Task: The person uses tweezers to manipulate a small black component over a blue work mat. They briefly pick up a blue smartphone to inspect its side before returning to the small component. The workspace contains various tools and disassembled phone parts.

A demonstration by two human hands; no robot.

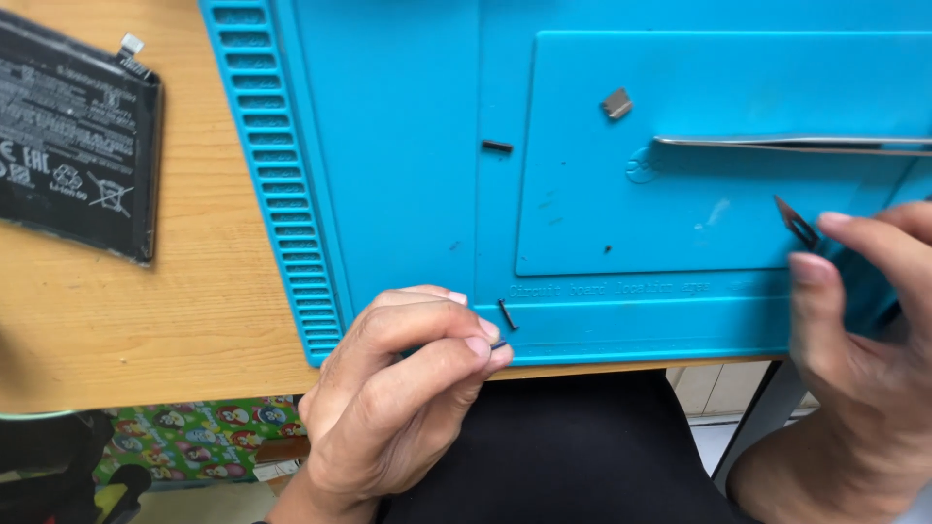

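Our left hand (pixel 393 403) pinches a tiny dark part (pixel 498 343) between thumb and forefinger, at the blue mat's (pixel 408 175) near edge | our right hand (pixel 859 340) closes on a dark pointed tool (pixel 796 223) | thin black strip (pixel 507 313) just beside the left fingertips | steel tweezers (pixel 777 144), small grey piece (pixel 616 103), black bar (pixel 497 147) lie on the mat | black battery (pixel 73 136) on the wooden table (pixel 146 311), far left

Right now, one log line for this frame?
left hand: pinching small black part | right hand: holding pointed dark tool | surface: blue silicone mat

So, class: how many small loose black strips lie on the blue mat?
2: one black strip near the mat's middle, one at its front edge beside the left hand. More may be hidden under the hands.
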